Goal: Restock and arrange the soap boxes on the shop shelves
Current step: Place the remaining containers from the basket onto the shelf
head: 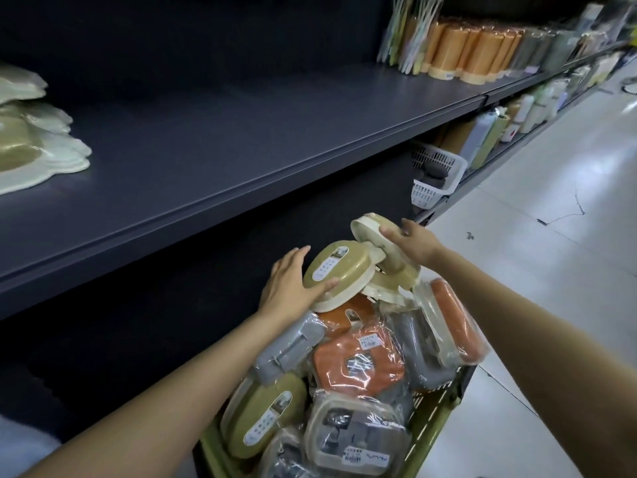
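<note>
Below dark shelf (241, 139), soap boxes (358, 267) between hands.

floor (537, 270): pale glossy tiles, one thin crack
shelving (241, 132): dark grey metal, running down the aisle
back panel (172, 32): dark
light: dim-ish

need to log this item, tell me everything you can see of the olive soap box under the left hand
The olive soap box is an oval plastic case with an olive-green lid on a cream base and a white label on top. It looks closed and lies tilted on top of the wrapped boxes heaped in the green basket. The left hand presses straight fingers on its near edge; another cream box touches its far end.
</note>
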